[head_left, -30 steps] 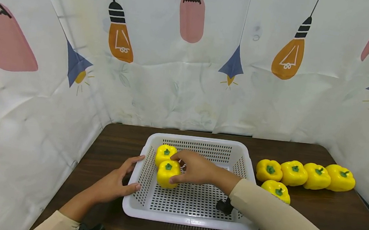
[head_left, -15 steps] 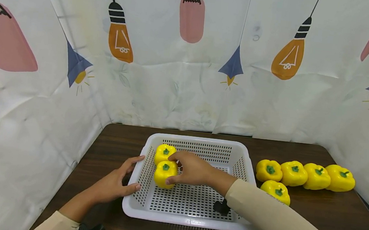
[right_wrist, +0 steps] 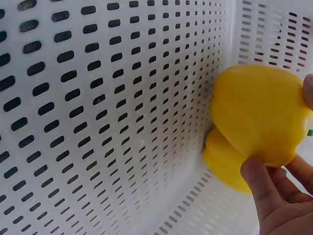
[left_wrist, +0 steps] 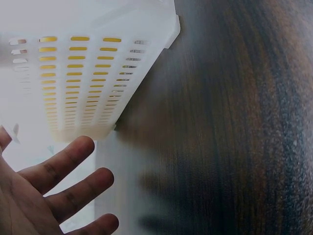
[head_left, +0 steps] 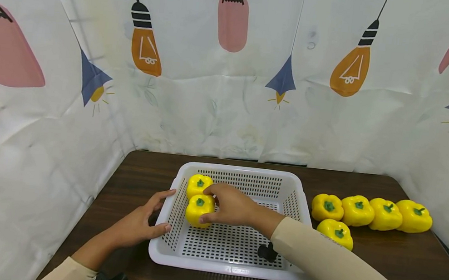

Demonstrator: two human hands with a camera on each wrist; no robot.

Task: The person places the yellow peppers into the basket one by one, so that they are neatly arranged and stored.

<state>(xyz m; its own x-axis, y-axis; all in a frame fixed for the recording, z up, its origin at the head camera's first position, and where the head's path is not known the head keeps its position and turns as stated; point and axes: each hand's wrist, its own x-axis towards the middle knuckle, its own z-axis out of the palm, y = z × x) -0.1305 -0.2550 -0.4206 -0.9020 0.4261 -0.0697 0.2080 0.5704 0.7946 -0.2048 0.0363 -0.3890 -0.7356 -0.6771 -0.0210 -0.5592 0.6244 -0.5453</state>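
Note:
A white perforated plastic basket (head_left: 231, 269) sits on the dark wooden table. Inside, at its left, are two yellow bell peppers, one behind the other. My right hand (head_left: 234, 207) grips the nearer bell pepper (head_left: 198, 210) between thumb and fingers. The farther bell pepper (head_left: 198, 185) stands right behind it. In the right wrist view the gripped pepper (right_wrist: 259, 112) partly covers the other pepper (right_wrist: 222, 161). My left hand (head_left: 139, 222) is at the basket's left rim, fingers spread and fairly straight. Through slots in the basket wall (left_wrist: 122, 63), yellow shows in the left wrist view.
To the right of the basket, several yellow bell peppers (head_left: 358, 211) form a row on the table (head_left: 383, 271). One more pepper (head_left: 337, 234) lies in front of the row, partly behind the right sleeve (head_left: 342, 266). A printed white curtain (head_left: 227, 113) hangs around the table.
My right hand has shifted slightly left with the gripped bell pepper. The farther bell pepper has also slid a little left. The left hand and basket stay in place.

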